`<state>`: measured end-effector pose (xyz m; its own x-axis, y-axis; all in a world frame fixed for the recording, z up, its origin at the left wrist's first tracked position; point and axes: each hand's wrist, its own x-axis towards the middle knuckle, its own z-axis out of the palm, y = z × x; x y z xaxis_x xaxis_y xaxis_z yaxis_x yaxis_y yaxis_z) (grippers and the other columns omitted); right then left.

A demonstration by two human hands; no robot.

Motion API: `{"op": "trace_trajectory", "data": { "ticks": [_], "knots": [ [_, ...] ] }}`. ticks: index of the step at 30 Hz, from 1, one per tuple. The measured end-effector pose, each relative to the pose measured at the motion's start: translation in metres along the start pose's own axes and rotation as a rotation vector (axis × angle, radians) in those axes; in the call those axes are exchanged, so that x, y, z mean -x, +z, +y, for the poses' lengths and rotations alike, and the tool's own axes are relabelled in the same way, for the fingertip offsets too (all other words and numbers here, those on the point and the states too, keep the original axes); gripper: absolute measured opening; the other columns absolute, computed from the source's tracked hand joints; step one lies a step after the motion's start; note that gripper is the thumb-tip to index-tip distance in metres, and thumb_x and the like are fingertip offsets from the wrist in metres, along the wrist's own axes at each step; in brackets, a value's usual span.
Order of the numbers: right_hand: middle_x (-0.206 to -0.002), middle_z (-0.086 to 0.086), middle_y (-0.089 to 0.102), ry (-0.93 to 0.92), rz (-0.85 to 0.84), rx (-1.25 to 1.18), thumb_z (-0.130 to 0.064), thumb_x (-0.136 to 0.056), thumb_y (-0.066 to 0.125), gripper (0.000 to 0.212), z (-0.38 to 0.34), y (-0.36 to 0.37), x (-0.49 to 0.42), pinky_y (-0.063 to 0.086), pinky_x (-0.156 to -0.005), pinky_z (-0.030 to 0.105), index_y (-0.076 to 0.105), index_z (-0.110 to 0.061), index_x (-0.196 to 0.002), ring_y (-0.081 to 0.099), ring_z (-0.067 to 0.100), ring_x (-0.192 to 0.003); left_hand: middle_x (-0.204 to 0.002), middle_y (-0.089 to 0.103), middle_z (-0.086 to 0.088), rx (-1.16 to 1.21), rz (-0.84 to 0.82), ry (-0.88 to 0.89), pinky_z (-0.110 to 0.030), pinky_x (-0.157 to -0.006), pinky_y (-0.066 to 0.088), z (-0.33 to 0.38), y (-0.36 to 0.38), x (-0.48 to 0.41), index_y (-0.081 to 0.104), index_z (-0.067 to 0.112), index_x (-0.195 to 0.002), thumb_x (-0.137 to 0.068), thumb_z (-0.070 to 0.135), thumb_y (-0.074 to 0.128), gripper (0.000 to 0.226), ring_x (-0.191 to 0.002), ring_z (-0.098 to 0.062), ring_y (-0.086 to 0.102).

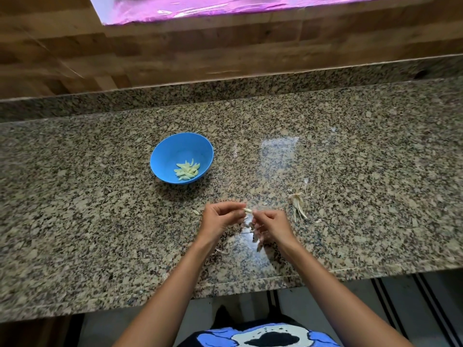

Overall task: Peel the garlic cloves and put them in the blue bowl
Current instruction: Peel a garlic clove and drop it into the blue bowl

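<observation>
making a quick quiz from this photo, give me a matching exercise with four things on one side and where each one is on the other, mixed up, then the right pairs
Things:
1. peeled cloves
2. clove being peeled
3. pile of dry skins
4. blue bowl

Places:
A. on the counter, right of the hands
B. on the counter, ahead and left of the hands
C. inside the bowl
D. pinched between left hand and right hand

Pairs: 1-C, 2-D, 3-A, 4-B

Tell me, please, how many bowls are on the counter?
1. The blue bowl stands on the granite counter, ahead and left of both hands, with peeled garlic cloves inside. No other bowl shows.
</observation>
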<state>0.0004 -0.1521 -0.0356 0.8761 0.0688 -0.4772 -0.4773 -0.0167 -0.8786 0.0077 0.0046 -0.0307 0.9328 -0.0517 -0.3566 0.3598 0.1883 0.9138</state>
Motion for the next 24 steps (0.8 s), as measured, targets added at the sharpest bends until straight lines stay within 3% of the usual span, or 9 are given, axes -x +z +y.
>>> {"op": "trace_trajectory", "data": {
  "ticks": [2, 5, 9, 14, 17, 19, 24],
  "knots": [
    [-0.071, 0.010, 0.065, -0.016, 0.016, 0.025, -0.009, -0.088, 0.060, 0.008, 0.001, -0.001, 0.000, 0.047, -0.044, 0.022, 0.066, -0.006, -0.092, 0.057, 0.016, -0.052, -0.086, 0.072, -0.015, -0.039, 0.021, 0.020, -0.024, -0.068, 0.057, -0.001, 0.000, 0.000, 0.069, -0.005, -0.093, -0.076, -0.012, 0.065, 0.019, -0.077, -0.022, 0.069],
    [-0.082, 0.012, 0.068, -0.010, -0.002, -0.072, -0.014, -0.088, 0.060, 0.016, 0.000, 0.000, 0.002, 0.053, -0.048, 0.029, 0.065, -0.012, -0.104, 0.059, 0.020, -0.057, -0.080, 0.072, -0.009, -0.106, 0.035, 0.054, -0.023, -0.067, 0.057, -0.003, 0.002, 0.001, 0.068, -0.004, -0.091, -0.076, -0.012, 0.065, 0.017, -0.073, -0.017, 0.070],
    [-0.084, 0.014, 0.070, -0.094, -0.008, -0.064, -0.010, -0.083, 0.065, 0.010, -0.006, 0.002, 0.006, 0.053, -0.050, 0.023, 0.069, -0.008, -0.092, 0.062, 0.019, -0.061, -0.086, 0.072, -0.013, -0.197, 0.003, 0.069, -0.022, -0.068, 0.055, -0.006, 0.006, 0.000, 0.069, -0.002, -0.093, -0.077, -0.003, 0.070, 0.016, -0.076, -0.019, 0.069],
    [-0.085, 0.011, 0.072, -0.138, 0.056, -0.098, -0.004, -0.079, 0.069, 0.011, -0.004, -0.002, 0.006, 0.057, -0.059, 0.028, 0.071, -0.007, -0.089, 0.067, 0.027, -0.071, -0.091, 0.071, -0.014, 0.029, 0.140, -0.056, -0.023, -0.070, 0.057, -0.006, 0.004, -0.002, 0.068, 0.000, -0.097, -0.083, -0.006, 0.061, 0.017, -0.080, -0.021, 0.068],
    [-0.083, 0.008, 0.073, -0.128, 0.058, -0.119, -0.005, -0.078, 0.069, 0.012, 0.000, -0.005, 0.007, 0.058, -0.067, 0.036, 0.071, -0.012, -0.088, 0.068, 0.029, -0.075, -0.110, 0.068, 0.002, -0.333, 0.077, 0.036, -0.020, -0.079, 0.054, -0.007, 0.004, -0.001, 0.069, 0.014, -0.105, -0.085, -0.009, 0.057, 0.032, -0.096, -0.008, 0.065],
    [-0.080, 0.007, 0.073, -0.115, 0.075, -0.127, -0.005, -0.079, 0.068, 0.013, 0.001, -0.004, 0.007, 0.058, -0.071, 0.040, 0.070, -0.013, -0.089, 0.069, 0.031, -0.077, -0.114, 0.063, 0.009, -0.428, 0.046, 0.102, -0.022, -0.085, 0.054, -0.006, 0.008, 0.002, 0.067, 0.016, -0.112, -0.087, -0.002, 0.059, 0.031, -0.100, -0.005, 0.062],
    [-0.083, 0.000, 0.072, -0.138, 0.081, -0.094, 0.001, -0.084, 0.062, 0.014, 0.000, -0.001, 0.009, 0.058, -0.063, 0.032, 0.070, -0.004, -0.094, 0.070, 0.024, -0.073, -0.091, 0.073, -0.009, -0.304, 0.072, 0.078, -0.024, -0.070, 0.056, -0.003, 0.016, 0.004, 0.070, 0.003, -0.100, -0.080, 0.002, 0.070, 0.020, -0.083, -0.020, 0.070]
  ]
}}
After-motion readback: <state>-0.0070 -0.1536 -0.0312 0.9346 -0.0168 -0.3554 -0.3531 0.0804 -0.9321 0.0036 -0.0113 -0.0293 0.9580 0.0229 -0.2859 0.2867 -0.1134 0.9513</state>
